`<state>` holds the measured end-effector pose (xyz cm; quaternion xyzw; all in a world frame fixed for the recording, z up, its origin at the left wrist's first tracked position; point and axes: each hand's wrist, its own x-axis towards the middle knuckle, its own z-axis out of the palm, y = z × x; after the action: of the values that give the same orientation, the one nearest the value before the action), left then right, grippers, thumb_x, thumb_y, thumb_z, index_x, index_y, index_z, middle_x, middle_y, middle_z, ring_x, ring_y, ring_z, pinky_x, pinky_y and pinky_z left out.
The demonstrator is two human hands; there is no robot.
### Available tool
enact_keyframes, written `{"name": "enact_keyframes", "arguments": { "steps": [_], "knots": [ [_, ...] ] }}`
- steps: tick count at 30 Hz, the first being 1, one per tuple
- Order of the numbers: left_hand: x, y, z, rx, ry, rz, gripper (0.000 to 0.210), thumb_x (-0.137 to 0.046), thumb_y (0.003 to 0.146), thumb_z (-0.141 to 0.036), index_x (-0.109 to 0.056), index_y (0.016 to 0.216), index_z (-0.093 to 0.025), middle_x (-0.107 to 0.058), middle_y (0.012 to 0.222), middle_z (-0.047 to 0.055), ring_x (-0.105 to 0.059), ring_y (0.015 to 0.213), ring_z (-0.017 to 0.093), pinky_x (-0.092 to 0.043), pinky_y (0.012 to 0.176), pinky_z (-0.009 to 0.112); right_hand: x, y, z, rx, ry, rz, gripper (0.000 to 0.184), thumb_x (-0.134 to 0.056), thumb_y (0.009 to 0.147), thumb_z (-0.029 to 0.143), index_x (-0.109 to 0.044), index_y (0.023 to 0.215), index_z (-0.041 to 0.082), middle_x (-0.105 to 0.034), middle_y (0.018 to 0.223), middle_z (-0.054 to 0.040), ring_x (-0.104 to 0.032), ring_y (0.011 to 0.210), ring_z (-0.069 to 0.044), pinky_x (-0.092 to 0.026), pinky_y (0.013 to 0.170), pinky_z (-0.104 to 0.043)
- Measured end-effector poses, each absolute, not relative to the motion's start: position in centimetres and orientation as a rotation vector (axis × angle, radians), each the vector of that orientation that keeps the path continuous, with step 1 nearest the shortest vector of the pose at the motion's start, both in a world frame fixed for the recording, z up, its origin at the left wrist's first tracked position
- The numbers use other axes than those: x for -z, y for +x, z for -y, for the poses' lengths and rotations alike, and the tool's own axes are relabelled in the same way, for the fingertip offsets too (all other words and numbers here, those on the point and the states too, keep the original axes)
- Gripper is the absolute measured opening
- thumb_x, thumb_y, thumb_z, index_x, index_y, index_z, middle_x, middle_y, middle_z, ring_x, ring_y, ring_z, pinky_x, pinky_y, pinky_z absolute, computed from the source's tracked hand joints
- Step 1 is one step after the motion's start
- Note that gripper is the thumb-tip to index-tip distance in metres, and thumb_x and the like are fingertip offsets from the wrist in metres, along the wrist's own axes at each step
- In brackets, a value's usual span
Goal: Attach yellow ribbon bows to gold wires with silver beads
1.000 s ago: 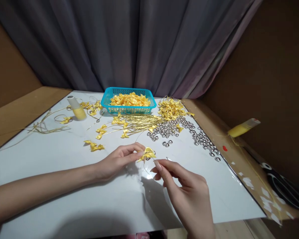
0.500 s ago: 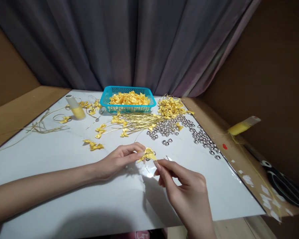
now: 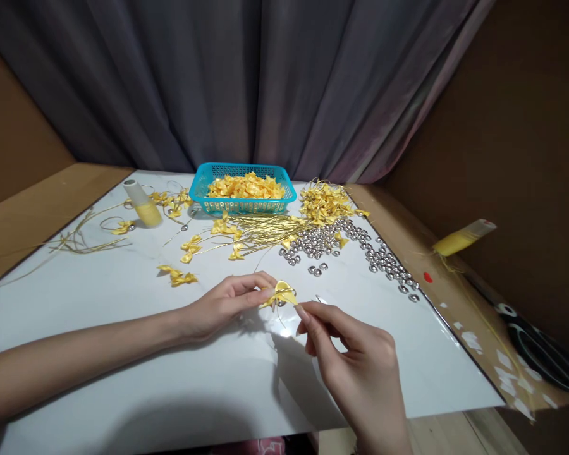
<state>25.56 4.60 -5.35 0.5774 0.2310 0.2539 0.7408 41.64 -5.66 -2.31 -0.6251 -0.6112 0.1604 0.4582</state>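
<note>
Between my two hands, above the white board [image 3: 208,373], is a yellow ribbon bow [image 3: 285,293] with gold cord running across it. A small silvery piece shows at its underside. My left hand [image 3: 234,298] pinches the bow's left side between thumb and fingers. With thumb and forefinger, my right hand [image 3: 348,351] grips the bow's lower right tip; its other fingers curl in. Beyond my hands lie gold cords [image 3: 270,230], several loose bows [image 3: 189,249] and scattered silver beads [image 3: 317,243].
A blue basket [image 3: 243,206] of yellow bows stands at the back, beside a pile of corded bows [image 3: 327,203]. Yellow-filled bottles stand left [image 3: 143,203] and lie right [image 3: 464,237]. Black scissors [image 3: 538,354] and paper scraps lie on the right cardboard. A grey curtain [image 3: 227,82] hangs behind.
Almost nothing differs. My right hand has shifted very slightly right, still pinching the bow's tip; my left hand keeps its hold.
</note>
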Motion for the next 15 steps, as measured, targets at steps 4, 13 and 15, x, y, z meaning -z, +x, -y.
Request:
{"name": "enact_keyframes", "arguments": {
  "steps": [4, 13, 15],
  "knots": [
    [5.37, 25.57, -4.57, -0.546, 1.213, -0.5, 0.022, -0.058, 0.084, -0.038, -0.062, 0.076, -0.017, -0.051, 0.091, 0.003, -0.045, 0.087, 0.017, -0.034, 0.08, 0.029, 2.3, 41.6, 5.68, -0.399, -1.534, 1.504, 0.02, -0.049, 0.086, 0.015, -0.067, 0.076, 0.018, -0.062, 0.057, 0.001, -0.055, 0.046, -0.009, -0.045, 0.048, -0.021],
    [5.28, 25.64, -4.53, -0.536, 1.166, -0.477, 0.022, -0.06, 0.083, -0.037, -0.063, 0.075, -0.017, -0.051, 0.09, 0.002, -0.045, 0.086, 0.016, -0.033, 0.079, 0.028, 2.35, 41.53, 5.88, -0.414, -1.533, 1.485, 0.02, -0.048, 0.086, 0.018, -0.066, 0.076, 0.019, -0.063, 0.059, 0.0006, -0.056, 0.047, -0.011, -0.047, 0.048, -0.023],
    [5.25, 25.66, -4.52, -0.529, 1.177, -0.483, 0.023, -0.06, 0.083, -0.038, -0.062, 0.074, -0.017, -0.051, 0.09, 0.002, -0.045, 0.086, 0.017, -0.033, 0.08, 0.028, 2.31, 41.5, 5.91, -0.405, -1.538, 1.489, 0.02, -0.048, 0.086, 0.017, -0.066, 0.077, 0.019, -0.063, 0.058, 0.0005, -0.056, 0.046, -0.011, -0.047, 0.048, -0.023]
  ]
}}
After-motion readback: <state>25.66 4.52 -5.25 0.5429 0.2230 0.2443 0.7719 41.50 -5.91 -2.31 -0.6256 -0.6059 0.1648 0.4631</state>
